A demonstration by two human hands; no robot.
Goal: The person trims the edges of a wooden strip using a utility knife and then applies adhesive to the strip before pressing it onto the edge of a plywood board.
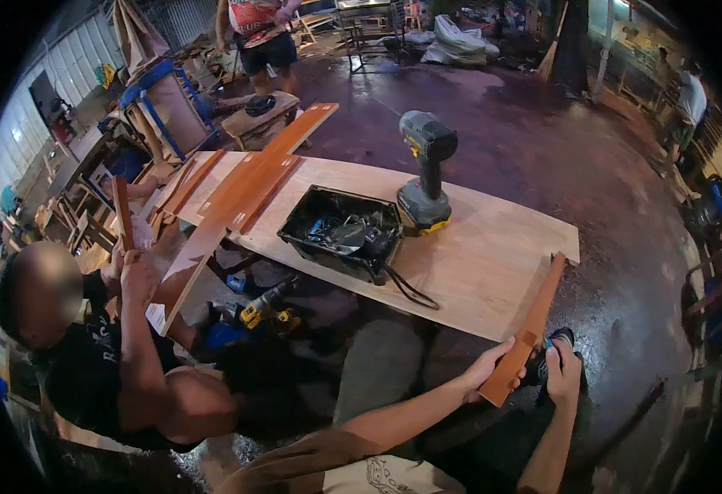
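Observation:
My left hand [490, 370] is closed around the near end of a tapered, reddish-brown wooden piece [540, 309]. The piece slants away from me, its far end at the right edge of a pale plywood board [493, 251]. Just right of it is my right hand [563, 377], with fingers curled and a small blue-teal spot showing by the thumb; what it holds is too small to name. On the board stand a cordless drill [429, 169], upright on its battery, and a black plastic bin [340, 235] with small dark items and a strap hanging out.
Varnished planks [250, 189] lie across the board's left part. At left a co-worker in a black shirt [89, 370] holds a wooden strip [122, 214]. A yellow drill [266, 305] sits below the board. Another person [262, 49] stands behind, near a wooden stool [262, 115].

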